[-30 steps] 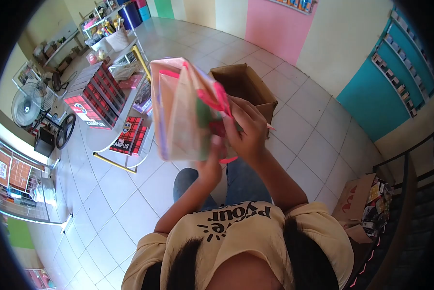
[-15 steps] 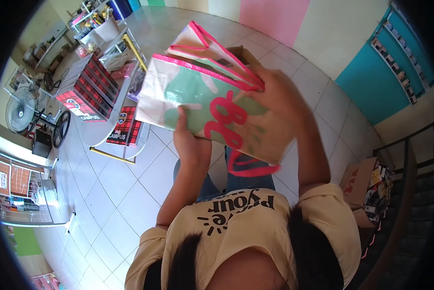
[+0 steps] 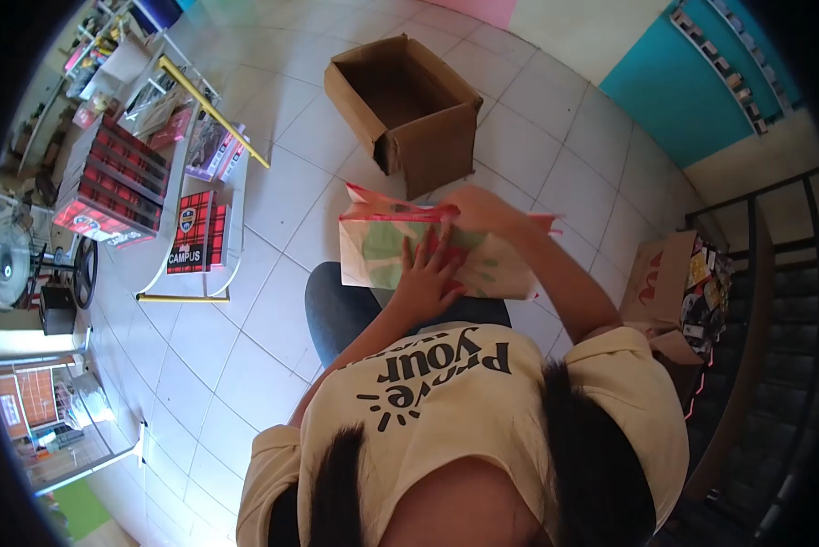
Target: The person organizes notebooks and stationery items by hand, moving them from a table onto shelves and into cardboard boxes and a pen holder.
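A cream shopping bag [image 3: 364, 260] with green print, red lettering and pink-red trim lies across my lap. My left hand [image 3: 423, 283] rests on its front panel, with the fingers spread flat. At the bag's upper edge, my right hand [image 3: 482, 214] is closed on the trim, its fingertips partly hidden. Just beyond the bag, an open cardboard box [image 3: 432, 146] stands on the tiled floor.
Several red plaid boxes [image 3: 108, 196] and a plaid notebook-like item [image 3: 195, 237] sit on a white shelf with a yellow bar [image 3: 213, 109] at left. A fan [image 3: 13, 260] stands beyond them. On the right are a filled carton [image 3: 655, 283] and a dark railing [image 3: 765, 214].
The bag has come down from in front of me onto my lap and looks flatter. My left hand now lies on its front, and the cardboard box behind has come into full view.
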Available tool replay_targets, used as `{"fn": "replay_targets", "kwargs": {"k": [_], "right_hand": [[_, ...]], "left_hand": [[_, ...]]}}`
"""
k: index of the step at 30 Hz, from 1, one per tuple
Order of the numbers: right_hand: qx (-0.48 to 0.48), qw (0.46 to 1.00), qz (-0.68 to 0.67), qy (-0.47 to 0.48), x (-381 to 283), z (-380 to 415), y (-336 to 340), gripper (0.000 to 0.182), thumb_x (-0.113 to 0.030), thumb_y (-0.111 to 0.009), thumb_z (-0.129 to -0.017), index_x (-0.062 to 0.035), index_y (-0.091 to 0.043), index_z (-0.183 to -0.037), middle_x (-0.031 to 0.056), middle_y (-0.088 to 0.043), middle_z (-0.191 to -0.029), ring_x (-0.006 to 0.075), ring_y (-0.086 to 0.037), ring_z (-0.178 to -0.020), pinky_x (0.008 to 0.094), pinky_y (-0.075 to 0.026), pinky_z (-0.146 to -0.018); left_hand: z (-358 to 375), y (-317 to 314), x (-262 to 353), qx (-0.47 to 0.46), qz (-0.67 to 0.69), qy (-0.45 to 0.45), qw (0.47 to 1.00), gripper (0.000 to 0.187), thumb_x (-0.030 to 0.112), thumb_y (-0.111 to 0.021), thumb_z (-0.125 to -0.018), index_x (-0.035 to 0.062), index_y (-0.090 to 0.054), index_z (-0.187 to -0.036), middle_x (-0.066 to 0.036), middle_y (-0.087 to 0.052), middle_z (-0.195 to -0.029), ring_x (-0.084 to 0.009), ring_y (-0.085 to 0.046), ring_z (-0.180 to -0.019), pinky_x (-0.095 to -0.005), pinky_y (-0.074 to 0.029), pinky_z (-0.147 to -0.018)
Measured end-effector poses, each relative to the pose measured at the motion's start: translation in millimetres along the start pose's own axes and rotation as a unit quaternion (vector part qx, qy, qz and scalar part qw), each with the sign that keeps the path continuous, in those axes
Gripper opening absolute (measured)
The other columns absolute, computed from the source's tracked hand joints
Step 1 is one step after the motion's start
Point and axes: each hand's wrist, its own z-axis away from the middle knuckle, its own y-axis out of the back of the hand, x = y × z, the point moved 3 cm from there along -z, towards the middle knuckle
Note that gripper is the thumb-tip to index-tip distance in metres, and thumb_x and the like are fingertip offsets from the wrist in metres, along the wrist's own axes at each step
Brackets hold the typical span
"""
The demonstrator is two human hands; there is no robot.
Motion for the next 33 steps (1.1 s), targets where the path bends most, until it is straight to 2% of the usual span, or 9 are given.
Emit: {"fn": "replay_targets", "kwargs": {"k": [8, 10, 12, 15, 18, 22, 25, 27, 33], "right_hand": [[-0.009, 1.0, 0.013, -0.023, -22, 10, 42, 0.028, -0.02, -0.052, -0.087, -0.0033, -0.062, -0.108, 0.019, -0.064, -0.09, 0.0318, -0.062, -0.085, 0.0433, -0.047, -0.076], [-0.052, 0.996, 0.028, -0.06, -19, 19, -12, 0.037, -0.029, -0.051, -0.09, -0.0061, -0.059, -0.118, 0.0197, -0.063, -0.105, 0.0309, -0.061, -0.099, 0.0469, -0.046, -0.085], [-0.004, 0.99, 0.14, -0.035, -41, 51, -60, 0.059, -0.049, -0.048, -0.09, -0.0151, -0.042, -0.138, 0.0158, -0.043, -0.139, 0.0326, -0.039, -0.13, 0.0614, -0.026, -0.103], [0.025, 0.998, 0.063, -0.007, -41, 76, -118, 0.078, -0.061, -0.047, -0.085, -0.0211, -0.024, -0.147, 0.008, -0.017, -0.154, 0.034, -0.01, -0.142, 0.0688, -0.001, -0.105], [0.062, 0.99, 0.127, 0.027, -49, 89, -124, 0.082, -0.067, -0.047, -0.081, -0.0239, -0.025, -0.147, 0.0086, -0.024, -0.152, 0.0327, -0.016, -0.141, 0.0691, -0.003, -0.104], [0.05, 0.978, 0.195, 0.056, -30, 95, -129, 0.08, -0.065, -0.05, -0.08, -0.0251, -0.026, -0.146, 0.0065, -0.023, -0.153, 0.032, -0.016, -0.141, 0.0726, -0.003, -0.101], [0.071, 0.971, 0.214, 0.076, -28, 99, -125, 0.077, -0.062, -0.05, -0.081, -0.0245, -0.029, -0.145, 0.0067, -0.026, -0.152, 0.0317, -0.018, -0.141, 0.0717, -0.004, -0.102], [0.065, 0.972, 0.209, 0.084, -26, 103, -124, 0.073, -0.06, -0.051, -0.082, -0.0239, -0.032, -0.144, 0.007, -0.029, -0.15, 0.0314, -0.019, -0.141, 0.0712, -0.004, -0.103], [0.068, 0.97, 0.21, 0.104, -24, 102, -99, 0.074, -0.049, -0.061, -0.076, -0.018, -0.038, -0.139, 0.0084, -0.038, -0.144, 0.0295, -0.032, -0.134, 0.0661, -0.007, -0.107]], "left_hand": [[-25, -19, -10, -0.049, -0.027, 0.04, 0.998, 0.063, 0.052, -0.058, -0.075, 0.0261, -0.05, -0.132, -0.015, -0.037, -0.144, -0.0424, -0.026, -0.134, -0.0706, -0.011, -0.102], [-31, -13, -15, -0.221, -0.031, 0.043, 0.974, 0.056, 0.045, -0.057, -0.078, 0.0217, -0.053, -0.128, -0.016, -0.05, -0.132, -0.0395, -0.04, -0.126, -0.0639, -0.025, -0.1], [-26, -2, -20, -0.326, -0.031, 0.041, 0.944, 0.05, 0.041, -0.057, -0.081, 0.0185, -0.056, -0.125, -0.016, -0.057, -0.123, -0.0369, -0.048, -0.119, -0.0581, -0.034, -0.096], [16, 13, -12, -0.266, -0.016, 0.03, 0.963, 0.044, 0.037, -0.056, -0.083, 0.0152, -0.058, -0.121, -0.015, -0.061, -0.114, -0.0334, -0.054, -0.11, -0.0507, -0.04, -0.091], [52, 34, -7, -0.263, 0.086, 0.05, 0.96, 0.038, 0.033, -0.055, -0.085, 0.0119, -0.06, -0.116, -0.014, -0.065, -0.105, -0.03, -0.059, -0.102, -0.0433, -0.045, -0.085], [72, 85, -55, -0.332, 0.491, 0.274, 0.757, 0.03, 0.029, -0.054, -0.089, 0.0044, -0.06, -0.106, -0.012, -0.066, -0.094, -0.0225, -0.063, -0.087, -0.0311, -0.049, -0.072], [77, 72, -135, 0.02, 0.359, 0.344, 0.867, 0.047, 0.041, -0.046, -0.095, -0.0004, -0.054, -0.116, -0.016, -0.063, -0.106, -0.0239, -0.059, -0.1, -0.0344, -0.045, -0.089], [110, -34, -207, 0.029, 0.236, 0.384, 0.892, 0.053, 0.045, -0.047, -0.093, -0.0005, -0.052, -0.12, -0.02, -0.058, -0.112, -0.0265, -0.056, -0.107, -0.0339, -0.041, -0.095], [95, -36, -179, -0.007, 0.563, 0.438, 0.701, 0.077, 0.042, -0.059, -0.087, 0.0075, -0.021, -0.144, -0.021, -0.052, -0.124, -0.0293, -0.056, -0.109, -0.0442, -0.046, -0.091]]}}
